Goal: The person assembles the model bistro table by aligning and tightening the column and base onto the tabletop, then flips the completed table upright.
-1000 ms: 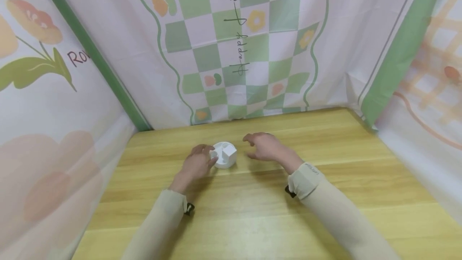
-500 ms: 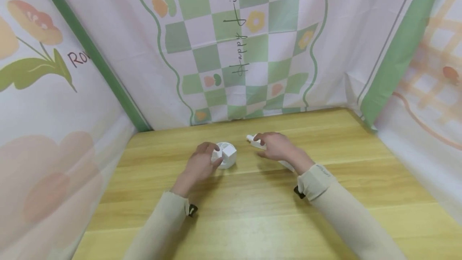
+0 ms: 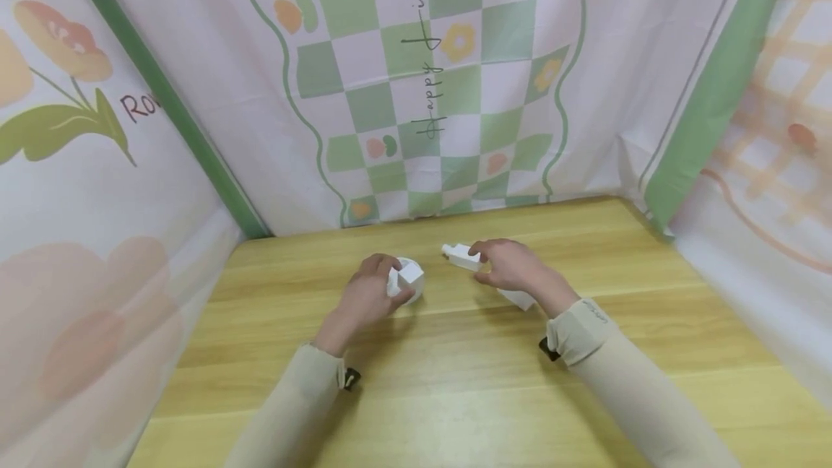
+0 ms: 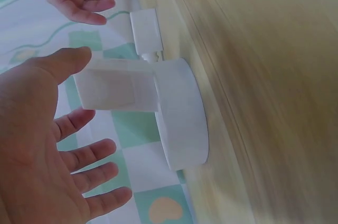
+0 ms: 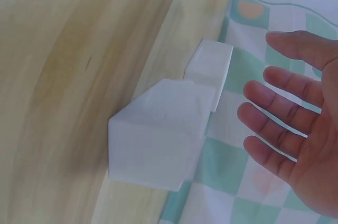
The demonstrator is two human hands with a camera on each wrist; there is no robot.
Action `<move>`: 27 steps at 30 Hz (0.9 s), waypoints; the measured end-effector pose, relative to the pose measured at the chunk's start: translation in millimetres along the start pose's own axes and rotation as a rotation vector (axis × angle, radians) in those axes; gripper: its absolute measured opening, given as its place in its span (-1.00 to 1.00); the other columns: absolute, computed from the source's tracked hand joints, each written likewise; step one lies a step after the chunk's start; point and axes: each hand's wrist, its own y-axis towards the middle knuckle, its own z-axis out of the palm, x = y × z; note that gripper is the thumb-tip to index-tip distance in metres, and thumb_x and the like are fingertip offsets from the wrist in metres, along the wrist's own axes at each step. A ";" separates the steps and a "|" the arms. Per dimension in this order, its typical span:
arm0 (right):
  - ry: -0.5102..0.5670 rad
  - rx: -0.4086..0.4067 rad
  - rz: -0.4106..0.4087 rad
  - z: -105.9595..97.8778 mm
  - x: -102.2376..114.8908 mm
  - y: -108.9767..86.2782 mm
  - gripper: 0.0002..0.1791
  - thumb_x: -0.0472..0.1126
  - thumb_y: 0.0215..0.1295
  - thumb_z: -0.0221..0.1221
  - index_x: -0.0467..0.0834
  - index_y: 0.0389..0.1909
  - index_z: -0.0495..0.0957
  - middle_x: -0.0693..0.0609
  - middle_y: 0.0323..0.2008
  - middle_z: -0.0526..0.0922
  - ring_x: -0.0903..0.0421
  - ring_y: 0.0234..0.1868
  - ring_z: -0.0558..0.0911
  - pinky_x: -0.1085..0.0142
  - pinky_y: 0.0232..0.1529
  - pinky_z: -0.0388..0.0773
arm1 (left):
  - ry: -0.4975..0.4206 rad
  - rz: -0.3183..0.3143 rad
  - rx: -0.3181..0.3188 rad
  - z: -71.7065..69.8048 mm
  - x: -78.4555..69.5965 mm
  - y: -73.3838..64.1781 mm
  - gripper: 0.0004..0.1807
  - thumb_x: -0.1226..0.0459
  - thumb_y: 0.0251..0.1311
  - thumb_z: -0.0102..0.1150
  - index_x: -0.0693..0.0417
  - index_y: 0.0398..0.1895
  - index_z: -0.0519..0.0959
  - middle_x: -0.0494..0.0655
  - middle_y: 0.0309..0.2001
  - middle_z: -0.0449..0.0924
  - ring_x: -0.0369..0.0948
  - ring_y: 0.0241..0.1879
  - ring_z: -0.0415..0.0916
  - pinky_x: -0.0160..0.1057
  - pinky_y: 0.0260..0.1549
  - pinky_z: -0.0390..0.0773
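Note:
In the head view, my left hand (image 3: 370,293) curves around the left side of a white round holder (image 3: 419,291) carrying a white block (image 3: 409,274). Seen from the left wrist, the block (image 4: 119,84) stands out of the thick disc-shaped holder (image 4: 182,123). My thumb and index fingertip lie on either side of the block's upper end, the other fingers loosely bent. My right hand (image 3: 516,266) hovers above two white pieces: a boxy one with a narrow neck, like a small bottle (image 3: 463,256), and a plain block (image 3: 518,299). Its loosely bent fingers hold nothing in the right wrist view.
A light wood-grain table (image 3: 416,396) lies under everything. Printed cloth with green checks (image 3: 455,92) hangs behind the table's far edge, and more printed cloth (image 3: 117,237) stands at the left side. Both bottle and plain block sit right of the round holder.
My right hand has shifted right, uncovering the bottle-like piece and the plain block. My left hand has slid slightly right over the round holder, toward the block in it.

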 end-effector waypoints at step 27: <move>-0.022 -0.019 0.068 -3.7 -27.3 -29.5 -0.46 -0.01 0.23 0.31 -0.19 0.17 0.54 -0.17 -0.07 0.73 -0.09 -0.12 0.70 -0.01 -0.06 0.65 | 0.098 -0.083 -0.082 6.5 -12.7 11.1 -0.30 -0.34 0.16 0.16 0.03 0.06 0.52 0.08 0.14 0.52 -0.01 0.09 0.52 -0.07 -0.22 0.71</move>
